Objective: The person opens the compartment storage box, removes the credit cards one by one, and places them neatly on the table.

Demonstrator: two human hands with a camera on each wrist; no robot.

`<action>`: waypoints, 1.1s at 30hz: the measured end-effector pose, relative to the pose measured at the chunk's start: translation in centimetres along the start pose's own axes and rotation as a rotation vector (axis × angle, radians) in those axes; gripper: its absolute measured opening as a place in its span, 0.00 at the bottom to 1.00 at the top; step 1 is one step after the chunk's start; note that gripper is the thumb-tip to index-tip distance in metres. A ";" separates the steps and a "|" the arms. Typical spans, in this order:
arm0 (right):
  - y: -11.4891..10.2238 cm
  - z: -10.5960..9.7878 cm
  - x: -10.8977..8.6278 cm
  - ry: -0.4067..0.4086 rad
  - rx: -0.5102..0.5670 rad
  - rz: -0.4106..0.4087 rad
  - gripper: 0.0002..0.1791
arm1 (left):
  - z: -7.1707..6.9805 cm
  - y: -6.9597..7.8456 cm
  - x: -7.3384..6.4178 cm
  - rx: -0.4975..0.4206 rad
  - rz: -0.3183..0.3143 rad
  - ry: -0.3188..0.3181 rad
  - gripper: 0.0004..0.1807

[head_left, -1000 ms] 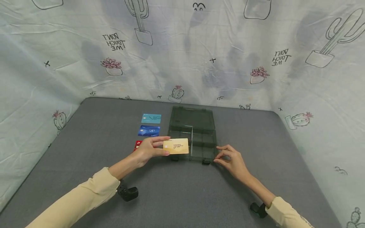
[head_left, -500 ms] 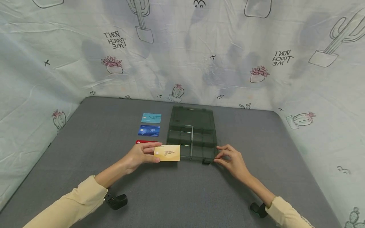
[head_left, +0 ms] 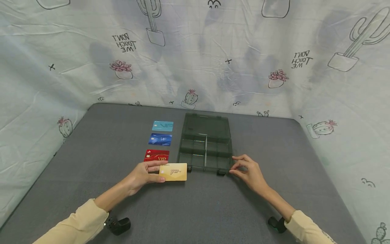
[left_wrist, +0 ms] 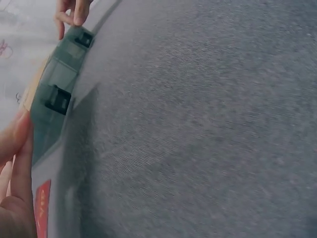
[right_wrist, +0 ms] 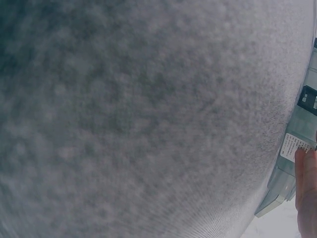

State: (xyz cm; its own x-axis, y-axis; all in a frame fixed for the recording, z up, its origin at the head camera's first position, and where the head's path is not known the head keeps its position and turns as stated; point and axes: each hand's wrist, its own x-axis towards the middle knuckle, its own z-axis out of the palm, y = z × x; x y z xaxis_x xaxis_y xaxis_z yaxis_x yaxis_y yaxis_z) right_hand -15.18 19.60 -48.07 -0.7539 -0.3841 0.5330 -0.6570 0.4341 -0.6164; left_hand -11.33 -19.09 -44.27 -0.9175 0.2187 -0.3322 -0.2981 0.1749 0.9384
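Note:
In the head view, a yellow bank-style card (head_left: 173,172) is pinched between the thumb and fingers of my left hand (head_left: 141,176), printed face up, above the table left of the box's front edge. A dark translucent plastic box (head_left: 206,163) stands with its lid (head_left: 208,125) laid back and dividers inside. My right hand (head_left: 250,173) holds the box's front right corner with bent fingers and thumb. The right wrist view shows fingers (right_wrist: 308,173) against the box wall by a white label. Just behind my left hand lies a red VIP card (head_left: 156,154), partly covered.
Behind the red card, a dark blue VIP card (head_left: 160,139) and a light blue VIP card (head_left: 163,126) lie in a column left of the box. The grey table (head_left: 201,210) is enclosed by a hanging white cloth (head_left: 195,51) with cactus drawings.
My left hand has drawn the yellow card left and toward me, from over the box to left of its front edge. More of the red card shows. The right hand stays at the box.

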 end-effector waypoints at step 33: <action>-0.4 -0.6 0.3 -0.022 -0.028 -0.003 0.11 | -4.0 -2.6 -1.7 0.018 -0.041 -0.050 0.39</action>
State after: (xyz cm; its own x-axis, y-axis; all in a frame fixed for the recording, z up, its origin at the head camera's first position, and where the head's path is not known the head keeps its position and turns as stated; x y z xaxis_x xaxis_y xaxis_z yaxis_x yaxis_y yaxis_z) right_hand -15.15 19.78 -47.35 -0.7517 -0.4033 0.5218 -0.6595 0.4554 -0.5981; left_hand -10.03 -23.76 -45.70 -0.8900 0.2586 -0.3755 -0.3302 0.2024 0.9220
